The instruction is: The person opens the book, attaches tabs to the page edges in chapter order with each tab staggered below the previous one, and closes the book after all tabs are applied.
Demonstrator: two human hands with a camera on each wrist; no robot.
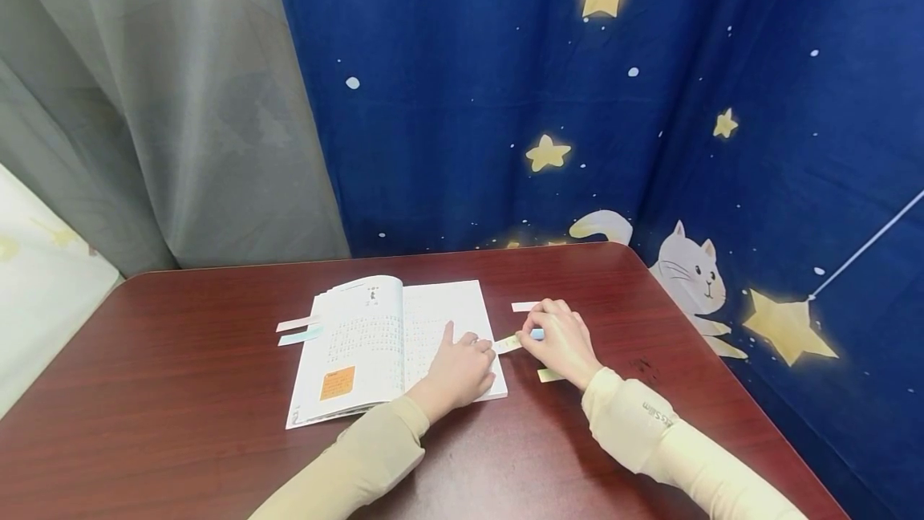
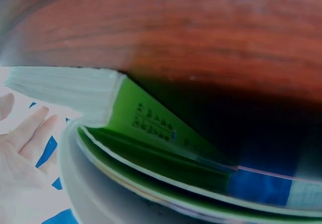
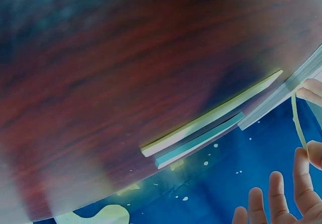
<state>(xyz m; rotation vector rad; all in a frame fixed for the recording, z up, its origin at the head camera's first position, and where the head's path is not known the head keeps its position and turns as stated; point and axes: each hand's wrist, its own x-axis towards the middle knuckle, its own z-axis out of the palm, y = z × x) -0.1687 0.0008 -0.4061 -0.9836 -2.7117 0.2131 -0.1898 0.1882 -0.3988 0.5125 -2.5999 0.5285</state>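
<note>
An open book (image 1: 361, 335) lies on the table with printed pages facing up. My left hand (image 1: 459, 366) rests on its right-hand page, fingers fairly straight, fingertips by the outer edge. A pale yellow sticky strip (image 1: 508, 344) spans from that edge to my right hand (image 1: 561, 341), whose thumb and index finger pinch its outer end. In the right wrist view the strip (image 3: 299, 123) bends between the left fingertips (image 3: 313, 89) and the right hand (image 3: 289, 194). Pink and blue strips (image 1: 297, 338) stick out from the book's left side.
Around the right hand lie a pink sticky-note pad (image 1: 524, 306), a blue pad (image 1: 537, 334) partly covered by fingers, and a yellow-green pad (image 1: 549, 375). The dark red table (image 1: 180, 392) ends at a blue star-patterned curtain (image 1: 462, 103) and a grey one (image 1: 180, 103).
</note>
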